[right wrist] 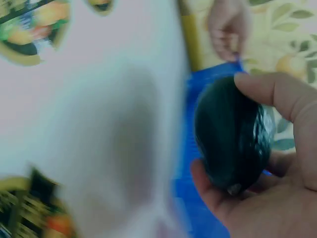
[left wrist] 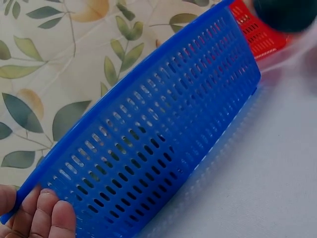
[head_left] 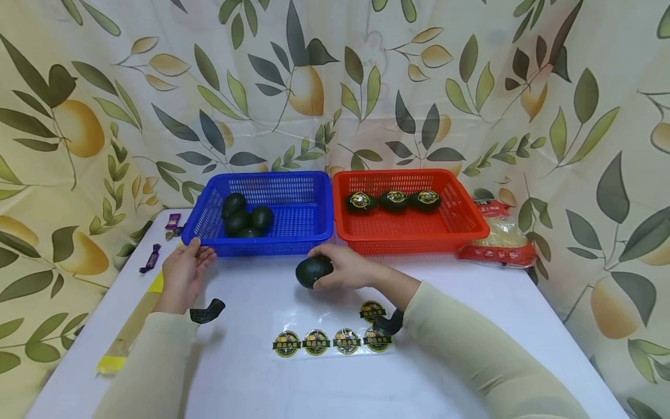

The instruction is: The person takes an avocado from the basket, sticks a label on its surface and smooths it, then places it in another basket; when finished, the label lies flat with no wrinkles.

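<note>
Right hand [head_left: 348, 269] grips an avocado [head_left: 313, 272] before two baskets — left hand [head_left: 184, 272] pinches the blue basket [head_left: 293, 206].

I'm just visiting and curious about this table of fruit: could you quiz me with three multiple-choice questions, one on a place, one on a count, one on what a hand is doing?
1. Where do the avocados with stickers lie?
A. in the red basket
B. in the blue basket
C. on the bare table

2. How many round stickers lie on the clear sheet in front of the person?
A. two
B. five
C. nine

3. What is the right hand doing?
A. lying flat and idle
B. gripping a dark avocado
C. peeling a sticker

Answers:
1 A, three labelled avocados sit in the red basket.
2 B, four in a row and one above.
3 B, the right hand curls round the avocado; the left hand holds the blue basket corner.
</note>
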A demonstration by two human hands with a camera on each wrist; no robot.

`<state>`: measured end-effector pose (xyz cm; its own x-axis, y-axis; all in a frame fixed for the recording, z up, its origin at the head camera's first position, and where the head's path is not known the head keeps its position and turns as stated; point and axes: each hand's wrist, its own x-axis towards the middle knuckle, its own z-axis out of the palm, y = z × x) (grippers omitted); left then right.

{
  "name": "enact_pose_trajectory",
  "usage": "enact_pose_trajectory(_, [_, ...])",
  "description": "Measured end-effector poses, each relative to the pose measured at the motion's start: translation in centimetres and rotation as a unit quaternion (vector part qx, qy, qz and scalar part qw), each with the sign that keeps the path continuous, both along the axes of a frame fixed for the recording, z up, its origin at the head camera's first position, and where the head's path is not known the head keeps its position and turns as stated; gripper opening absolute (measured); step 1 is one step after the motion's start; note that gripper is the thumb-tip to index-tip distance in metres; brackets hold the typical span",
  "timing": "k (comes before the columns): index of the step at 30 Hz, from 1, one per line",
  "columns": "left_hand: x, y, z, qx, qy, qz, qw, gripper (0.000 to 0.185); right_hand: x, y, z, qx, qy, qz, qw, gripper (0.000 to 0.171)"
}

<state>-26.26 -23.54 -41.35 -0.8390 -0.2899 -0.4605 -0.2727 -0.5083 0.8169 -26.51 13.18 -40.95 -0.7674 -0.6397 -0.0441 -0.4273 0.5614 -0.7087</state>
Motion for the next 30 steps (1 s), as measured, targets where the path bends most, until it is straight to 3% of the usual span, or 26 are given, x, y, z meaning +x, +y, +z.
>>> enact_pose_trajectory(5, [-0.1, -0.1, -0.2, 0.01, 0.008, 0.002, 0.9999, 0.025, -0.5, -1.0, -3.1, -0.002, 0.009, -0.057, 0.998, 0.065])
enact_pose_trajectory(9, [-0.1, 0.0, -0.2, 0.009, 0.007, 0.001, 0.9999, 0.026, -0.9, -1.4, -4.3, 0.0, 0.024, -0.098, 0.995, 0.065])
enact_pose_trajectory(16, [0.0, -0.1, 0.0, 0.003, 0.0, 0.001, 1.0, 0.026, -1.3, -1.7, -4.5, -0.005, 0.059, -0.173, 0.983, 0.054])
enact_pose_trajectory(21, [0.1, -0.1, 0.0, 0.01, -0.001, -0.001, 1.0, 0.024, -1.2, -1.4, -4.7, -0.025, 0.068, -0.204, 0.976, 0.049])
enact_pose_trajectory(26, [0.1, 0.0, -0.2, 0.005, -0.005, -0.005, 1.0, 0.025, -0.7, -0.5, -4.7, -0.038, 0.059, -0.21, 0.975, 0.048])
enact_pose_trajectory(30, [0.1, 0.1, -0.3, 0.013, 0.006, 0.002, 0.9999, 0.029, 0.2, 0.4, -4.2, -0.03, 0.05, -0.187, 0.981, 0.051])
